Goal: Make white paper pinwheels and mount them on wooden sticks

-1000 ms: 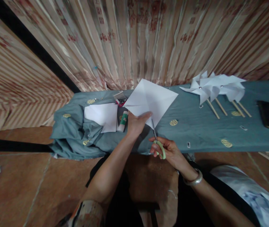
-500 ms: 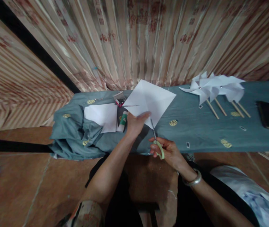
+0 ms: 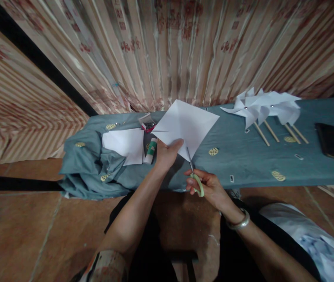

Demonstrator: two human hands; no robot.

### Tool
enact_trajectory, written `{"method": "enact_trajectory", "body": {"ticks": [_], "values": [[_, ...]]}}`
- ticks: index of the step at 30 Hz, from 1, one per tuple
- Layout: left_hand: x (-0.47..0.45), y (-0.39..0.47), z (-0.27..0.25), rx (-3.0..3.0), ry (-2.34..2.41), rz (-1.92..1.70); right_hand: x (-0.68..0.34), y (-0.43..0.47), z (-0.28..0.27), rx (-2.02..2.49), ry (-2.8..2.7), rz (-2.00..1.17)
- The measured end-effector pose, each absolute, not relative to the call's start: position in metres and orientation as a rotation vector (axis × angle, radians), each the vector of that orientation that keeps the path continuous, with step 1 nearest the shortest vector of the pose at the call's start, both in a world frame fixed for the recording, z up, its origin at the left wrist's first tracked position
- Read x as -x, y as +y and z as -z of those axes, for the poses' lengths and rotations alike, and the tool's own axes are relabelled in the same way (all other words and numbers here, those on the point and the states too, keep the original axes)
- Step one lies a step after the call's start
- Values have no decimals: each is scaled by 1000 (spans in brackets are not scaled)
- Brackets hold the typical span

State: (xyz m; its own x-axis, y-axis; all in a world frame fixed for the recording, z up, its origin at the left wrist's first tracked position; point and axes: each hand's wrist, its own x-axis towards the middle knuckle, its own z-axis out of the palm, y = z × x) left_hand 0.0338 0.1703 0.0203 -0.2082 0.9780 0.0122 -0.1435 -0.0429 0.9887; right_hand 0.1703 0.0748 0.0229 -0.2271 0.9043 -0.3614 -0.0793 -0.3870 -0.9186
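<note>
A white square sheet of paper (image 3: 192,121) is held up, turned cornerwise, above the cloth. My left hand (image 3: 167,154) grips its lower left side, thumb on top and the other fingers hidden underneath. A slit runs inward from the sheet's left corner. My right hand (image 3: 206,184) has its fingers in the green handles of the scissors (image 3: 198,185). Their blades meet the paper at the bottom corner, pointing toward its middle. Close to my left hand lie a green and white glue stick (image 3: 151,150) and a stack of white paper (image 3: 126,145).
Several white paper pinwheels (image 3: 273,107) on wooden sticks lie on the right of the green cloth (image 3: 243,164), with a black phone (image 3: 333,141) beyond them. A small opened box (image 3: 147,124) sits behind the glue stick. A striped curtain (image 3: 167,51) hangs along the back.
The paper has tilted slightly in my left hand, and its left slit looks narrower. The scissors remain at the bottom corner. The whole view has shifted a little.
</note>
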Motion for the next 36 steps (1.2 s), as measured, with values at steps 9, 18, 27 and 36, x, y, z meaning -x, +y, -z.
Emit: {"method": "enact_trajectory", "body": {"ticks": [9,18,27,36], "values": [[-33,170,-13,-1107,1259,-1422,-171,75,-21,1295,-1105,-1641],[-33,167,-17,-1076,1270,-1408,-170,74,-21,1287,-1114,-1644],[-32,170,-12,-1078,1248,-1398,-168,75,-25,1311,-1030,-1685],[-33,166,-5,-1126,1312,-1387,-172,76,-23,1298,-1102,-1633]]}}
